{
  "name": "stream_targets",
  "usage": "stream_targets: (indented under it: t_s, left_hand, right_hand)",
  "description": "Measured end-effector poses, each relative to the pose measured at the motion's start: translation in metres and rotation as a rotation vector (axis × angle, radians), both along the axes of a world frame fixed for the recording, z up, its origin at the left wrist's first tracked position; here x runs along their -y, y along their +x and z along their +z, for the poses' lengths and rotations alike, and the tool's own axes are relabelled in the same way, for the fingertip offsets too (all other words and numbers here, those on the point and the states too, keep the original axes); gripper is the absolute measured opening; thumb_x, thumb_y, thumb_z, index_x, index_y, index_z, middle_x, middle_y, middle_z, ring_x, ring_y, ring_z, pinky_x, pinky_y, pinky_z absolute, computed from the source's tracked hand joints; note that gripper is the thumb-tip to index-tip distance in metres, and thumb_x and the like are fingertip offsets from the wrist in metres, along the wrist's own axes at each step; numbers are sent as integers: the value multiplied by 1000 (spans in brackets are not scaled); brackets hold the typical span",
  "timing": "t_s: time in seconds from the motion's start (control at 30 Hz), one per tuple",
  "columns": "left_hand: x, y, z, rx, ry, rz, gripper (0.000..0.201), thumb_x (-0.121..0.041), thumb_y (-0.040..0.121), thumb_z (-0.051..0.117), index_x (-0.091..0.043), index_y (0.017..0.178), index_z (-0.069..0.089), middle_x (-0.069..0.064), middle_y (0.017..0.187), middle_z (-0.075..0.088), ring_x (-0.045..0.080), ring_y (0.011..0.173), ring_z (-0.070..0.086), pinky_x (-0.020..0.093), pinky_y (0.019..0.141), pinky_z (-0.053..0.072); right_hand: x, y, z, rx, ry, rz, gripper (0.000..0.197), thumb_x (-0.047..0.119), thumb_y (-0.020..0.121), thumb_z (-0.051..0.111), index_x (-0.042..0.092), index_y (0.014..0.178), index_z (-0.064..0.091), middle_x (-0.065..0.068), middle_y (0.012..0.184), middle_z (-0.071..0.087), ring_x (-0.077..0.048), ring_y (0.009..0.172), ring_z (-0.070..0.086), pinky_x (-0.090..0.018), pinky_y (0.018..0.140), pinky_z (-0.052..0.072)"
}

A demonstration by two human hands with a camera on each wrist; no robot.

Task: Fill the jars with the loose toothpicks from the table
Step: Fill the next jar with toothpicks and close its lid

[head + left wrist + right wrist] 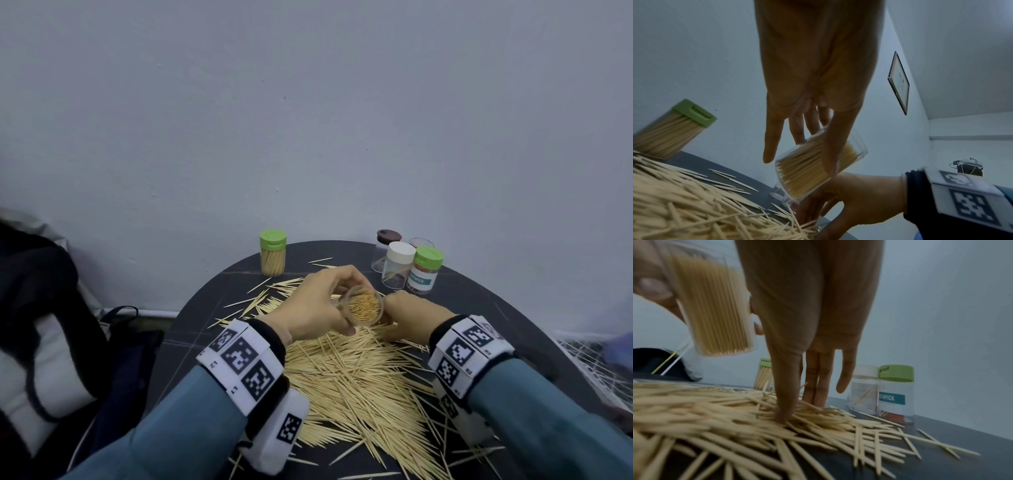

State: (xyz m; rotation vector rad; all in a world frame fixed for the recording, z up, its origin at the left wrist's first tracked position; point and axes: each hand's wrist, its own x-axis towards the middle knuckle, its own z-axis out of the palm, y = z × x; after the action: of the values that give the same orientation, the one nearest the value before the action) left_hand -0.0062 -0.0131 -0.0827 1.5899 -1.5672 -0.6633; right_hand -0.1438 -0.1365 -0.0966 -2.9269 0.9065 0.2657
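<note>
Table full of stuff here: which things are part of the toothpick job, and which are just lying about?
Part of the job:
- open jar, gripped by the left hand
- toothpick pile, touched by the right hand
- full green-lid jar
- white-lid jar
- labelled green-lid jar
- brown-lid jar

Lying about:
- bag
- wall frame

The clear jar is packed with toothpicks, lidless, tilted, held up in the left hand's grip. Loose toothpicks sprawl in a pile right below it, some under the right hand's fingertips.
</note>
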Motion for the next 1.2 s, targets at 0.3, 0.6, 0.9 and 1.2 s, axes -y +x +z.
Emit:
stream_targets:
  t_s: [0.3,0.6,0.9,1.2]
  left_hand:
    - [1,3,-3,-17,12,42,55,7,64,79,-21,107,58,-3,111,63,9,109,55,13,75,48]
    - [3,4,-4,-18,26,49,55,4,65,81,-22,108,58,-3,114,62,11,110,55,11,74,44]
    - [3,3,-2,6,44,61,55,1,66,81,-23,108,57,-4,115,61,10,110,54,7,68,38]
    - [1,3,-3,-9,45,91,55,-1,67,81,-21,112,56,-4,113,61,11,107,54,14,75,40]
  right_hand:
    - [-10,4,3,-119,-169,156,31,22,90,55,15,120,57,-2,122,57,-24,108,57,-35,88,48]
    - [-11,3,3,-210,-225,166,40,18,98,41,13,137,40,-8,132,51,-28,117,53,-38,91,47]
    - [-9,-3,-12,-219,-213,132,38,19,100,30,10,136,38,-6,141,41,-21,129,38,-38,101,32]
    - [-8,-12,-2,-95,22,-101,42,24,102,15,5,130,40,-16,138,45,-30,125,43,-40,107,33]
